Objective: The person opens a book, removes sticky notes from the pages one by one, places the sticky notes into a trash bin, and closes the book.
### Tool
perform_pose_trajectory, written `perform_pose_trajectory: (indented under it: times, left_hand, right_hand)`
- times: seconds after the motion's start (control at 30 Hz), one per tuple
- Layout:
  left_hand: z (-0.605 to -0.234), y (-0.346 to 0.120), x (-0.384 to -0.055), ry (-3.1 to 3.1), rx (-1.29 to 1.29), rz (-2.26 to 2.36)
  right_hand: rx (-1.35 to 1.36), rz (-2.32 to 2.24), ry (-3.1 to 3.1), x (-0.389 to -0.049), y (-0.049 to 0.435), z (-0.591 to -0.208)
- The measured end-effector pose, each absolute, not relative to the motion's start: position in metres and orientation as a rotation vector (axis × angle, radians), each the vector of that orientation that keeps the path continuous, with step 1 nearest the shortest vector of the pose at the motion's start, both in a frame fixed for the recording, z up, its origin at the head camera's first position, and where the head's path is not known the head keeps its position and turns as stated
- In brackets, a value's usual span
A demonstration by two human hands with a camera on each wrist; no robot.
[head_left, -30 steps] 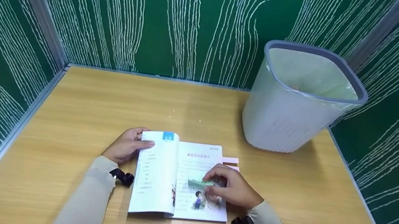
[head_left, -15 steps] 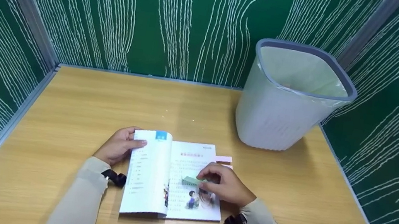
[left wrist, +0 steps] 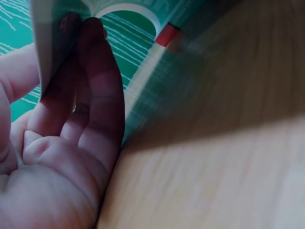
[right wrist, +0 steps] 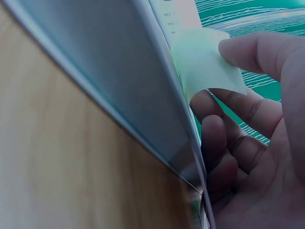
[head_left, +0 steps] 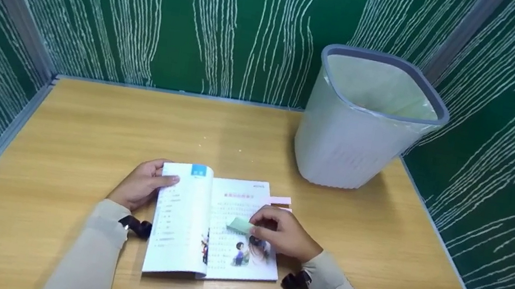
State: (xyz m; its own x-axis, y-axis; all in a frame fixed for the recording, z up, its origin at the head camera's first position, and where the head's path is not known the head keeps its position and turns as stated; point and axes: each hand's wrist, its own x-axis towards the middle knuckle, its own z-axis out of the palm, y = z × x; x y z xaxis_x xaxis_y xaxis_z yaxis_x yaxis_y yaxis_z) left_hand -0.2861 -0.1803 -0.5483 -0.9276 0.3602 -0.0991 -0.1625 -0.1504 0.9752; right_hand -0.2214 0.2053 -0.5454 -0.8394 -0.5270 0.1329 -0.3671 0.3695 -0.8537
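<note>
Green paper slip, pinched by the right hand, is over the right-hand page of the open book, its face turned more to view than a second ago; judged in handling, unreleased. Left hand grips the book's left edge.

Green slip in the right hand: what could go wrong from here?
The green slip bends where the right hand pinches it, so it might crease. The raised left pages could flop if the left hand loosens its grip. The pink tabs jut out beside the right hand, which might catch them.
</note>
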Motion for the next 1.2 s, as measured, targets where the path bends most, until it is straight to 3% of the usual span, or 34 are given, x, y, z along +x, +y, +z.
perform_pose_trajectory:
  times: [0.43, 0.73, 1.2]
  left_hand:
    - [-0.543, -0.177, -0.298, 1.796, 0.267, 2.155]
    - [-0.55, -0.184, -0.287, 1.815, 0.229, 2.124]
    - [-0.553, -0.184, -0.289, 1.775, 0.256, 2.149]
  right_hand:
    - [-0.698, -1.517, 2.479, -0.227, 0.206, -0.536]
    - [-0.682, -1.558, 2.441, -0.205, 0.191, -0.515]
    - [-0.631, -1.646, 2.481, -0.22, 0.203, -0.542]
